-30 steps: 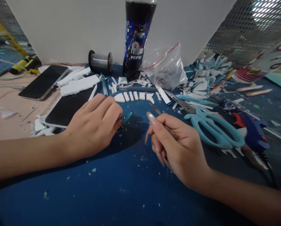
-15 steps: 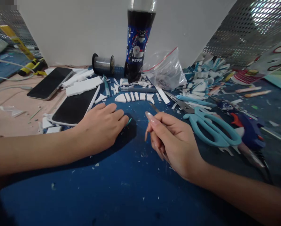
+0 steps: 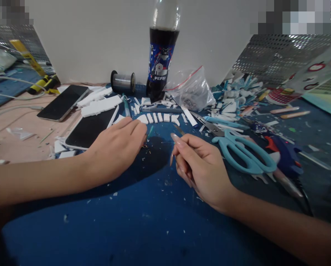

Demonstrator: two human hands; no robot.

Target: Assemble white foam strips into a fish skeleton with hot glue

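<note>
flat pieces [image 3: 167, 118]: white | slender tip [image 3: 150, 130]: teal | scissor handles [image 3: 232, 139]: light blue | tabletop [image 3: 143, 229]: dark blue

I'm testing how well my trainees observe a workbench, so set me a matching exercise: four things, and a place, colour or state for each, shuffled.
1. scissors
2. spool
3. plastic bag
4. left hand

A. clear, with a red strip
B. curled, a teal tip showing past it
C. light-blue handles
D. black ends, left of the bottle

Pairs: 1-C, 2-D, 3-A, 4-B
</note>
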